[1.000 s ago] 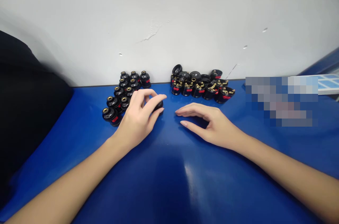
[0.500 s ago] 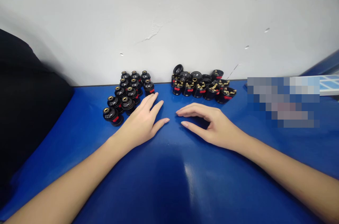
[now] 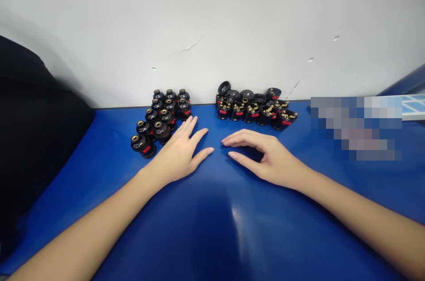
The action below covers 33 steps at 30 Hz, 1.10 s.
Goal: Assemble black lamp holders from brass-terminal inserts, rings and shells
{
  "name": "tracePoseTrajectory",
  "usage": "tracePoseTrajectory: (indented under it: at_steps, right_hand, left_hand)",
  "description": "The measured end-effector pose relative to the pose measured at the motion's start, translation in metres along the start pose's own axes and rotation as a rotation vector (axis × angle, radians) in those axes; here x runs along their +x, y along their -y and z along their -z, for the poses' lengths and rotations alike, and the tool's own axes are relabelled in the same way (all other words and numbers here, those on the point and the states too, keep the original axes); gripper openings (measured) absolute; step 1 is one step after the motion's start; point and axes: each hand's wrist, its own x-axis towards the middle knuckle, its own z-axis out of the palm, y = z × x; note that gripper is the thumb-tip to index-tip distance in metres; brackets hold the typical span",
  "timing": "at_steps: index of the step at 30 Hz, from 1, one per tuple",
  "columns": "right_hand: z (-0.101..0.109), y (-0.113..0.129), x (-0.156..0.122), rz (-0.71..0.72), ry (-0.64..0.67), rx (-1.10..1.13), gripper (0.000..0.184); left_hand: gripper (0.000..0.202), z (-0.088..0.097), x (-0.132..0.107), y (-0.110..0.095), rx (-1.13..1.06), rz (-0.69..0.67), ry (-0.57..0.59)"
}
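My left hand [image 3: 181, 148] lies with its fingers apart beside a group of black lamp sockets with domed caps [image 3: 161, 130]; nothing is in it. These sockets stand in rows, each with a brass hole on top and a red piece on the side. My right hand [image 3: 255, 152] rests on its edge, thumb apart from the curved fingers, holding nothing. Beyond it are several uncapped socket bodies [image 3: 251, 113] with brass contacts showing and red pieces. Loose black caps [image 3: 246, 96] lie among and behind them.
A blue tabletop [image 3: 212, 219] meets a scuffed white wall [image 3: 212, 20]. Black fabric [image 3: 36, 130] covers the left side. At the right, a white and blue flat item [image 3: 413, 106] lies beside a pixelated patch.
The view has shifted very slightly. My left hand's fingers have moved a little; the right hand and the sockets keep their places.
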Motion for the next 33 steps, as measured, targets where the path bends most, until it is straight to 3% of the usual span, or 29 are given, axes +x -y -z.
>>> tracePoseTrajectory:
  at_steps: [5, 12, 17, 21, 25, 28, 33]
  right_hand:
    - [0.001, 0.000, 0.000, 0.010, 0.003, -0.007, 0.021]
    - [0.001, -0.001, -0.001, 0.012, 0.013, -0.014, 0.021]
    - [0.002, 0.002, -0.001, 0.060, -0.002, -0.083, 0.021]
    - [0.006, 0.004, 0.000, 0.153, -0.062, -0.277, 0.024]
    - [0.014, 0.001, 0.003, 0.202, -0.251, -0.562, 0.030]
    - [0.021, -0.002, 0.005, 0.196, -0.328, -0.753, 0.037]
    - [0.027, -0.008, 0.004, 0.117, -0.337, -0.953, 0.047]
  left_hand:
    - [0.058, -0.002, -0.002, -0.005, 0.049, 0.021, -0.076]
    - [0.064, -0.001, -0.001, -0.003, 0.054, 0.049, 0.003]
    - [0.065, -0.002, -0.002, -0.001, 0.029, 0.025, -0.023]
    - [0.066, -0.003, -0.001, 0.000, 0.007, -0.007, 0.004]
    - [0.065, -0.002, -0.001, 0.000, 0.012, -0.026, 0.013]
    - [0.062, -0.001, -0.001, 0.001, 0.023, -0.039, 0.026]
    - [0.063, 0.000, -0.001, 0.001, 0.032, -0.046, 0.033]
